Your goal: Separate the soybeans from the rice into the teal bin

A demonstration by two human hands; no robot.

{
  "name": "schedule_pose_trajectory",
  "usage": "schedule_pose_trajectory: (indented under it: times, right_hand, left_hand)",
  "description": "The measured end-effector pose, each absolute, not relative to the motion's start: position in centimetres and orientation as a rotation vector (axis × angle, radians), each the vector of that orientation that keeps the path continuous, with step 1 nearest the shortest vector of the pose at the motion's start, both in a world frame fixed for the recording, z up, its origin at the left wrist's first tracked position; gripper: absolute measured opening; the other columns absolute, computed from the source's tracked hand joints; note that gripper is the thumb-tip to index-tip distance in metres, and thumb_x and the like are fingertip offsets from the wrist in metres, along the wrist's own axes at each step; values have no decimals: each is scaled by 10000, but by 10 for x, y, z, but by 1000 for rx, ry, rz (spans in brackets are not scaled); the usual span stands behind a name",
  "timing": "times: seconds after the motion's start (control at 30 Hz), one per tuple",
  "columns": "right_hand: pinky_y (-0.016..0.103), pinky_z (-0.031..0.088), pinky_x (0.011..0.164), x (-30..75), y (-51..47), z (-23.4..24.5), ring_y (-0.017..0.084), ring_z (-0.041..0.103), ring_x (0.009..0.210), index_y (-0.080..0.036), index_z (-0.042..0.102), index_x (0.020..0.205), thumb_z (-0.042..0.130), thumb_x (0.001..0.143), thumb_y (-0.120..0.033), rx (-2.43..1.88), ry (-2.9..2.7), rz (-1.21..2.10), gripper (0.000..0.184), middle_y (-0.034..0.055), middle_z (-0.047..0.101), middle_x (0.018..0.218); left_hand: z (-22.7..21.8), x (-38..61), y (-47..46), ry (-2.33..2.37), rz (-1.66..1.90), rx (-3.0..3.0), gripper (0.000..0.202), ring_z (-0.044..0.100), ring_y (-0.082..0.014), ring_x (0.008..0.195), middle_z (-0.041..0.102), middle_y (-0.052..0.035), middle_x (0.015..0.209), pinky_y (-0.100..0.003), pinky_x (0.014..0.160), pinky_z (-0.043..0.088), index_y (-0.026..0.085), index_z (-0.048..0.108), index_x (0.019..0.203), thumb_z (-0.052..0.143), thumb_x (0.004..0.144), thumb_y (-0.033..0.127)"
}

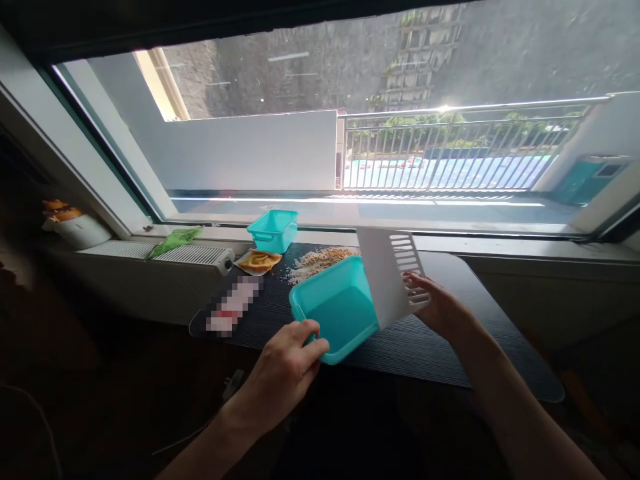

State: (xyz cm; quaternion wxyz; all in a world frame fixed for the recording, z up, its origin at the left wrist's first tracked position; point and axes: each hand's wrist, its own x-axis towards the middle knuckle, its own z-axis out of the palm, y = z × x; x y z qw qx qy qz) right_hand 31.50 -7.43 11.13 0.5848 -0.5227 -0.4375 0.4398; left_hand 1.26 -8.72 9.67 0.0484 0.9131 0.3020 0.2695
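Note:
My left hand (pixel 295 357) grips the near-left rim of a turquoise plastic bin (pixel 335 307), thumb and fingers closed over its edge. The bin is tilted above the dark table, and only its turquoise inside shows. My right hand (pixel 435 303) is closed on the slotted edge of a flat white panel (pixel 383 277), its fingers at the slots. The panel stands upright at the bin's right side and covers part of it; whether they touch, I cannot tell. Behind the bin lies a spread pile of pale and yellow grains (pixel 323 262).
A second turquoise bin (pixel 275 233) stands at the table's (pixel 465 293) back left, beside a yellow packet (pixel 259 261). A blurred pinkish item (pixel 233 310) lies at the left. A radiator (pixel 190 255) with a green cloth (pixel 175 241) borders the table, below a large window.

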Motion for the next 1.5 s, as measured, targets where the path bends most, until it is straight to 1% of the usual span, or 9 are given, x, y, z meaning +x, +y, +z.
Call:
schedule_pose_trajectory:
  times: [0.13, 0.27, 0.37, 0.53, 0.7, 0.8, 1.0, 1.33, 1.5]
  right_hand:
    - [291, 536, 655, 301, -71, 110, 219, 687, 802, -191, 718, 947, 743, 689, -433, -1224, -935, 1252, 354, 74, 736, 963]
    - [301, 561, 642, 299, -70, 111, 217, 703, 745, -190, 739, 973, 739, 713, -437, -1341, -976, 1304, 358, 69, 753, 930]
    - [303, 570, 626, 298, -75, 107, 221, 706, 721, -194, 757, 888, 764, 682, -436, -1387, -971, 1240, 318, 59, 758, 872]
    - [298, 580, 593, 288, -87, 97, 216, 705, 684, -211, 755, 824, 783, 656, -420, -1368, -781, 1112, 270, 54, 755, 830]
    - [293, 591, 599, 279, -103, 96, 224, 707, 710, -225, 754, 800, 825, 596, -399, -1320, -669, 1093, 278, 42, 756, 857]
    - [292, 593, 626, 277, -110, 96, 223, 711, 735, -237, 757, 829, 816, 626, -393, -1326, -677, 1137, 262, 35, 757, 871]
    - [308, 590, 643, 269, -121, 95, 226, 705, 726, -219, 759, 854, 814, 625, -440, -1343, -664, 1105, 323, 46, 757, 866]
    - [263, 548, 690, 268, -126, 99, 235, 688, 889, -217, 774, 822, 796, 637, -463, -1326, -725, 1063, 309, 58, 738, 1035]
    - [257, 540, 594, 288, -134, 108, 192, 677, 673, -212, 764, 797, 778, 650, -488, -1370, -818, 1011, 313, 60, 747, 793]
  left_hand:
    - [108, 9, -91, 873, 809, 2869, 276, 613, -214, 962, 637, -67, 1110, -373, 867, 539, 242, 613, 1020, 508, 836, 65]
    - [110, 3, -90, 789, 765, 2870, 261, 609, -200, 967, 632, -62, 1114, -358, 893, 531, 249, 605, 1012, 499, 850, 76]
    - [99, -4, -85, 862, 808, 2741, 321, 565, -217, 1124, 555, -71, 1268, -372, 957, 504, 300, 574, 1119, 497, 869, 114]
    - [72, -9, -72, 1139, 1123, 2115, 592, 317, -280, 1405, 285, -79, 1535, -482, 1112, 358, 364, 360, 1383, 601, 845, 311]
    - [61, -3, -68, 894, 1012, 1293, 738, 383, -293, 1379, 364, -105, 1526, -472, 1090, 389, 308, 242, 1464, 517, 830, 567]
    - [65, 0, -73, 751, 879, 1163, 768, 472, -314, 1308, 468, -113, 1458, -465, 1034, 450, 291, 317, 1456, 521, 798, 630]
    - [75, 2, -81, 816, 764, 1224, 724, 554, -332, 1203, 637, -102, 1267, -463, 982, 476, 272, 481, 1368, 671, 727, 548]
    - [73, 0, -95, 991, 851, 657, 682, 595, -347, 1152, 673, -156, 1200, -452, 974, 466, 89, 513, 1322, 636, 765, 462]
    - [77, -16, -109, 1040, 817, 598, 664, 597, -340, 1157, 693, -146, 1178, -441, 988, 453, 81, 498, 1340, 635, 789, 425]
